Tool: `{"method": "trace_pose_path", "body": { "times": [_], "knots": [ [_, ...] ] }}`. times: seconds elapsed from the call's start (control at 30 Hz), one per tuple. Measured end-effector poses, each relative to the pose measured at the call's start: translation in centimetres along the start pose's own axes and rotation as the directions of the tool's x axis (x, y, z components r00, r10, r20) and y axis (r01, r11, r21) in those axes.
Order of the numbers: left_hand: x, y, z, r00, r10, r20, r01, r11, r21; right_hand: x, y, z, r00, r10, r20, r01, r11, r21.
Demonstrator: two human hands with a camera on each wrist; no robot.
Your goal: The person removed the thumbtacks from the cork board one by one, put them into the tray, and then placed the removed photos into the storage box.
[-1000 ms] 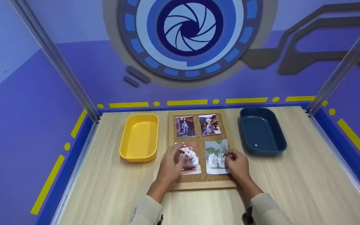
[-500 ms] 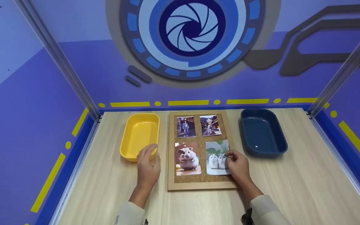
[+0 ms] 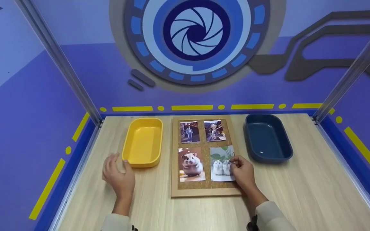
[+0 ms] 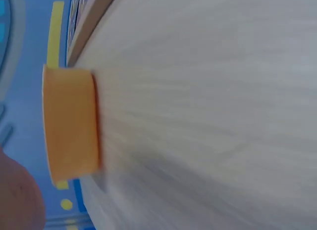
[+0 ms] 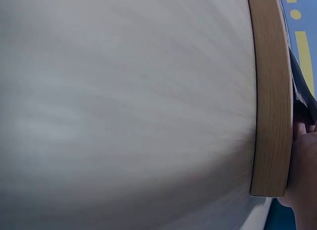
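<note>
A wood-framed cork board lies in the middle of the table. On its lower right, my right hand pinches the right edge of a photo of two white hamsters. The right wrist view shows the photo raised at that edge, and the fingers are partly hidden. A photo of one brown-and-white hamster lies at the lower left of the board. Over the table, beside the front left corner of a yellow tray, my left hand is spread and holds nothing.
Two smaller photos of people, a left one and a right one, lie on the board's upper half. A dark blue tray stands right of the board. Purple printed walls enclose the table's back and sides.
My left hand has left the single-hamster photo and moved left, past the front of the yellow tray to its left side. The right hand has stayed at the two-hamster photo.
</note>
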State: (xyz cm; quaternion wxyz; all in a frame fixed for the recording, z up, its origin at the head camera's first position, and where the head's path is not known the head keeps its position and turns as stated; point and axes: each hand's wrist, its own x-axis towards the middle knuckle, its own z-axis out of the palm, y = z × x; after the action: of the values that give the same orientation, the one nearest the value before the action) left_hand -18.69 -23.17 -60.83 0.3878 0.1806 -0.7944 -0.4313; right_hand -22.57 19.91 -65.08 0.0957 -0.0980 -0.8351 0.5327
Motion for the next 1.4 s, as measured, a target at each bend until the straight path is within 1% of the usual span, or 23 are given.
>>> {"method": "trace_pose_path", "body": {
  "times": [0.1, 0.17, 0.27, 0.33, 0.4, 0.47, 0.53, 0.63, 0.7, 0.77, 0.8, 0.93, 1.0, 1.2, 1.3, 1.37, 1.4],
  "knots": [
    [0.4, -1.1, -0.7, 0.994, -0.105, 0.018, 0.104, 0.993, 0.049, -0.1, 0.1, 0.0, 1.0, 0.001, -0.006, -0.001, 1.0, -0.01],
    [0.7, -1.6, -0.9, 0.982, -0.184, 0.045, 0.181, 0.982, 0.061, -0.1, 0.2, 0.0, 1.0, 0.0, -0.006, -0.001, 1.0, -0.013],
    [1.2, -2.3, -1.0, 0.951, -0.294, 0.1, 0.29, 0.956, 0.053, 0.0, 0.2, -0.1, 1.0, -0.001, -0.006, 0.001, 1.0, -0.003],
    [1.4, -2.8, -1.0, 0.923, -0.356, 0.143, 0.352, 0.934, 0.051, 0.0, 0.2, -0.1, 1.0, 0.007, -0.007, -0.007, 1.0, 0.015],
    [1.5, -3.2, -1.0, 0.896, -0.402, 0.19, 0.401, 0.915, 0.046, 0.0, 0.2, 0.0, 1.0, 0.011, -0.01, -0.01, 0.999, 0.033],
    [1.5, -3.5, -0.9, 0.87, -0.429, 0.244, 0.436, 0.899, 0.028, 0.1, 0.2, -0.1, 1.0, 0.012, -0.015, -0.012, 0.999, 0.044],
    [1.5, -3.7, -0.9, 0.847, -0.44, 0.298, 0.464, 0.886, -0.013, 0.0, 0.3, -0.1, 1.0, 0.004, -0.019, -0.003, 0.999, 0.041],
    [1.5, -3.8, -0.8, 0.813, -0.432, 0.391, 0.496, 0.865, -0.075, 0.0, 0.4, -0.1, 1.0, -0.015, -0.027, 0.016, 0.999, 0.037],
    [1.5, -3.8, -0.7, 0.795, -0.418, 0.441, 0.509, 0.854, -0.108, 0.0, 0.4, -0.1, 0.999, -0.022, -0.028, 0.023, 0.999, 0.04],
    [1.4, -3.7, -0.6, 0.785, -0.4, 0.472, 0.506, 0.855, -0.116, 0.0, 0.3, -0.1, 0.999, -0.022, -0.023, 0.023, 0.999, 0.048],
    [1.3, -3.7, -0.4, 0.783, -0.394, 0.481, 0.504, 0.856, -0.12, 0.0, 0.3, -0.1, 1.0, -0.022, -0.021, 0.023, 0.998, 0.05],
    [1.1, -3.8, 0.1, 0.784, -0.378, 0.493, 0.487, 0.866, -0.111, -0.1, 0.2, 0.0, 0.999, -0.023, -0.026, 0.025, 0.999, 0.046],
    [1.1, -3.9, 0.3, 0.779, -0.377, 0.501, 0.495, 0.86, -0.123, -0.1, 0.2, 0.0, 0.999, -0.023, -0.029, 0.024, 0.999, 0.043],
    [1.2, -4.3, 0.5, 0.761, -0.388, 0.519, 0.541, 0.822, -0.178, -0.2, 0.2, 0.0, 0.999, -0.013, -0.032, 0.015, 0.998, 0.061],
    [1.4, -4.2, 0.6, 0.747, -0.395, 0.535, 0.557, 0.811, -0.178, -0.1, 0.2, 0.0, 0.999, -0.009, -0.039, 0.012, 0.998, 0.068],
    [1.6, -4.3, 0.8, 0.745, -0.382, 0.547, 0.558, 0.806, -0.197, -0.1, 0.2, 0.0, 0.999, -0.006, -0.038, 0.008, 0.998, 0.07],
    [1.6, -4.3, 0.8, 0.747, -0.372, 0.55, 0.555, 0.805, -0.209, -0.2, 0.2, 0.0, 0.999, -0.003, -0.036, 0.005, 0.998, 0.07]
  ]
}}
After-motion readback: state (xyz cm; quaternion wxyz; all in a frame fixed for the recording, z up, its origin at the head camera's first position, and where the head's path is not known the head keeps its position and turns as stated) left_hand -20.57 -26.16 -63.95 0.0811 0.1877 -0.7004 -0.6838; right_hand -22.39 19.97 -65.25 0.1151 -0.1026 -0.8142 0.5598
